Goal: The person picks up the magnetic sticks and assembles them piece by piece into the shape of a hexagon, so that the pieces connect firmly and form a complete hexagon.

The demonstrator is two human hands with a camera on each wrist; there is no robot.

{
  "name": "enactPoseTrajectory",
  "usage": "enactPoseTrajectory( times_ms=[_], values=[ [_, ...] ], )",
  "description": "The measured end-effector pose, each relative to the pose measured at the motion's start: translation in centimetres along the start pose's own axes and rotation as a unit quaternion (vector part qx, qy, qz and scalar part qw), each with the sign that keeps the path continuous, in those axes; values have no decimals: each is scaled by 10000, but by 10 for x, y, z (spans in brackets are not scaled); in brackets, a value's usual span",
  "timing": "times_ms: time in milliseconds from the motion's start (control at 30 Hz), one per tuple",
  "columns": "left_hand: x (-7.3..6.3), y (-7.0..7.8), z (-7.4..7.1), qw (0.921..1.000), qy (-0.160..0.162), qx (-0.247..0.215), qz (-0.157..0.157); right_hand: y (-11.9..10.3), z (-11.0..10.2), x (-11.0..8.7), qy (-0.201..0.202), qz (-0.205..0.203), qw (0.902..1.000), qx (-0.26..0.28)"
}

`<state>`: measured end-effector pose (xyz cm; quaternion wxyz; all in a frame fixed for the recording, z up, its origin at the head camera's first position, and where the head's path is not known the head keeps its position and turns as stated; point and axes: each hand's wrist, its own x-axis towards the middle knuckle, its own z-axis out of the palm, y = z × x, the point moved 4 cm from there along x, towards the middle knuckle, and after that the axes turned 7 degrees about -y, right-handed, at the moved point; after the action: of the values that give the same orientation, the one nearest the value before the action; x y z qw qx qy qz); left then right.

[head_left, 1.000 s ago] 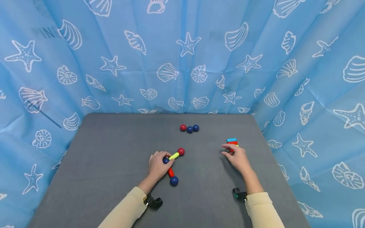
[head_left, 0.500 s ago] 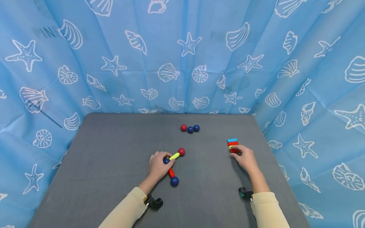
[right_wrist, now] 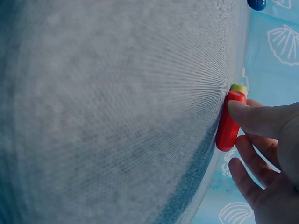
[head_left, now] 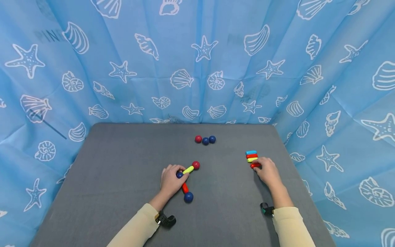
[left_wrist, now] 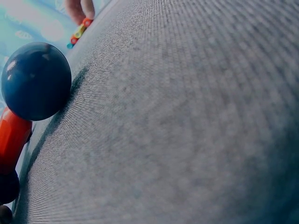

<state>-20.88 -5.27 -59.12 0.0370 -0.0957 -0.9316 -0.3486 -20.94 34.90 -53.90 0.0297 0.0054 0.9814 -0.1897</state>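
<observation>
My left hand [head_left: 171,178] grips a small blue ball [head_left: 179,175] where two magnetic sticks meet. From that ball a yellow stick [head_left: 189,169] runs to a red ball [head_left: 195,165], and a red stick [head_left: 185,187] runs to a larger-looking blue ball [head_left: 188,197]; the left wrist view shows this blue ball [left_wrist: 36,81] close up. At the right, my right hand [head_left: 267,171] pinches another red stick [right_wrist: 228,125] between thumb and fingers. Just beyond it lie a yellow stick [head_left: 252,160], a red one and a light blue stick [head_left: 251,152] in a row.
Towards the back of the grey cloth-covered table [head_left: 129,151] sit a loose red ball [head_left: 198,139] and two blue balls [head_left: 205,141]. A blue curtain [head_left: 197,85] with shell prints hangs behind the table and along its sides.
My right hand has moved right and slightly nearer, and now pinches the nearest red stick, which has come slightly away from the row. My left hand stays put on the joined pieces.
</observation>
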Motion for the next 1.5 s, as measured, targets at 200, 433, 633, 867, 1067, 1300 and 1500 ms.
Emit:
enactPoseTrajectory(
  times_ms=[200,433,633,867,1067,1300,1500],
  values=[
    [0,-1,1,10000,-21,-35,4,0,0,0,-42,95,9995,-283],
    [0,-1,0,10000,-13,-10,2,4,2,-3,-172,122,9996,-203],
    [1,1,-3,10000,51,-40,34,4,4,-5,-236,235,9994,-53],
    [1,0,-3,9998,109,-160,24,-8,5,-10,-196,97,9996,172],
    [-1,0,-1,9996,231,-120,72,-26,10,-7,-172,-103,9989,429],
    [-2,3,-1,9997,215,-40,130,-56,21,-2,28,-610,9954,744],
    [-2,5,-2,9998,131,106,145,-83,26,4,173,-961,9903,992]
  ],
)
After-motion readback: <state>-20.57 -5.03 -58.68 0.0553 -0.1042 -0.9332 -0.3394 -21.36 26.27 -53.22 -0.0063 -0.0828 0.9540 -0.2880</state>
